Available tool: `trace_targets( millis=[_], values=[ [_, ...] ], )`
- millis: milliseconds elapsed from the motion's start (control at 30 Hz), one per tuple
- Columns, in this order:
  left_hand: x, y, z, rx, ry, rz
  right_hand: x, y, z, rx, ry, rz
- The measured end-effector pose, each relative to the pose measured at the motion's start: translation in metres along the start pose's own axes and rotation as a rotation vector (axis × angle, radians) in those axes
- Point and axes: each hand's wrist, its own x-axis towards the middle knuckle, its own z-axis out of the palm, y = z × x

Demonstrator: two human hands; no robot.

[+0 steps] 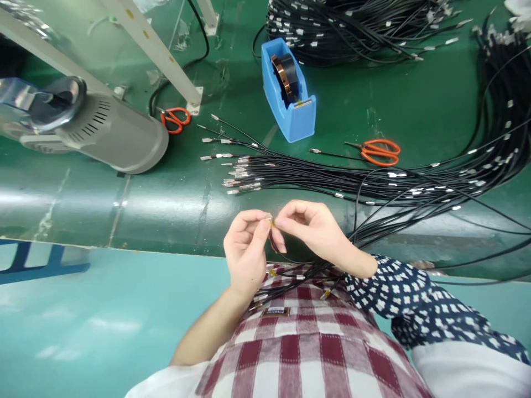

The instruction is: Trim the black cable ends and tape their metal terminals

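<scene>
My left hand [246, 249] pinches the end of a thin black cable between thumb and forefinger, close to the table's front edge. A small connector [269, 216] shows at the fingertips, with a bit of yellowish clear tape [272, 223] around or against it. My right hand [319, 229] is closed at the same spot, its thumb and forefinger pressed together on the tape; the exact grip is partly hidden. Below the hands, several black cable ends [298, 276] lie over the checked apron, some with yellowish tape on them.
A long bundle of black cables [315, 174] runs across the green table [232, 215]. Behind it stand a blue tape dispenser [301, 119] and orange-handled scissors [379, 152]. A grey heat gun [116, 132] and other scissors [176, 120] are left. More cables [332, 33] are piled at the back.
</scene>
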Motion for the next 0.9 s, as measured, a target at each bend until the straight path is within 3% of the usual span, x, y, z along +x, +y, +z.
trace_targets(
  millis=[67,267,433,533,633,800,900],
  values=[
    [0.001,0.001,-0.001,-0.008,0.0,-0.007,0.0,0.003,-0.003,-0.025,0.002,-0.003],
    [0.006,0.008,-0.006,0.068,0.054,0.062,-0.012,0.005,-0.009,-0.351,0.194,-0.137],
    [0.009,0.011,-0.006,0.039,0.104,-0.007,-0.017,0.001,0.006,-0.568,0.079,-0.103],
    [0.008,0.012,-0.007,-0.013,0.091,-0.078,-0.013,0.003,0.014,-0.469,0.041,-0.05],
    [0.011,0.014,-0.013,-0.071,0.038,-0.12,-0.009,0.004,0.012,-0.195,-0.011,-0.028],
    [0.021,0.011,-0.026,-0.101,-0.29,-0.291,-0.01,-0.001,-0.004,0.03,-0.234,0.097],
    [0.023,0.008,-0.023,-0.066,-0.37,-0.342,-0.012,-0.001,-0.012,0.144,-0.335,0.195]
  ],
)
